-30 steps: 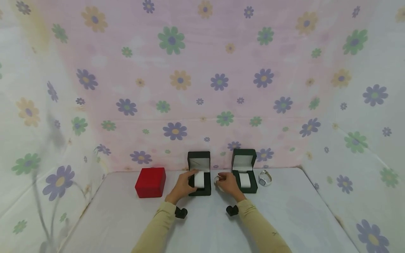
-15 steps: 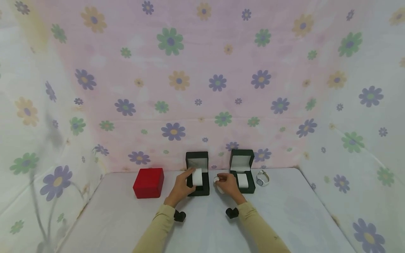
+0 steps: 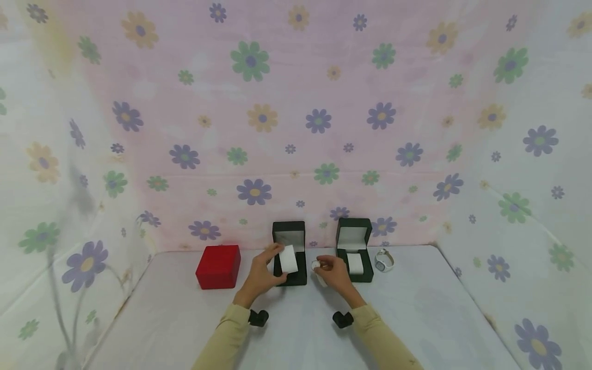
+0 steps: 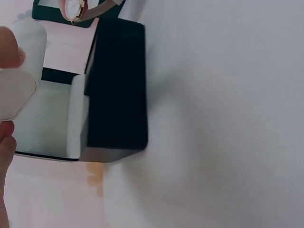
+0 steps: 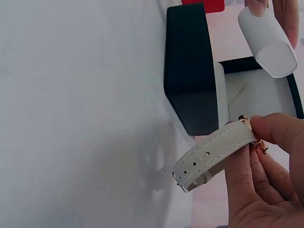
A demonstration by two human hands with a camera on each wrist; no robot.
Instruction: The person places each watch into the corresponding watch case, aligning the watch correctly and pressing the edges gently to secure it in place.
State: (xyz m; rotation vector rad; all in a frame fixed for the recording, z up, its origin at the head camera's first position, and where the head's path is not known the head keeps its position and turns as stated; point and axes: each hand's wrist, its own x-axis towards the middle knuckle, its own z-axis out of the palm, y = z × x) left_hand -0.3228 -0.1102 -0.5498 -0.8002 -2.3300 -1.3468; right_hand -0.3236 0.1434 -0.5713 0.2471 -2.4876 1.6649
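Observation:
My left hand pinches a white watch cushion between thumb and fingers, tilted over an open dark green watch box. In the right wrist view, the cushion's rounded end shows above the box's pale interior. To the right of that box, my right hand holds a wristwatch by its rose-gold case. The watch's white stitched strap is buckled into a loop, and its pale dial shows in the left wrist view.
Right of my right hand stands a second open green box with a white cushion inside. Another white-strapped watch lies beside it. At the left sits a closed red box. A flowered cloth wall rises behind the white-covered table.
The white cushion has come up out of the left green box in my left hand and tilted over. My right hand keeps the watch in nearly the same place.

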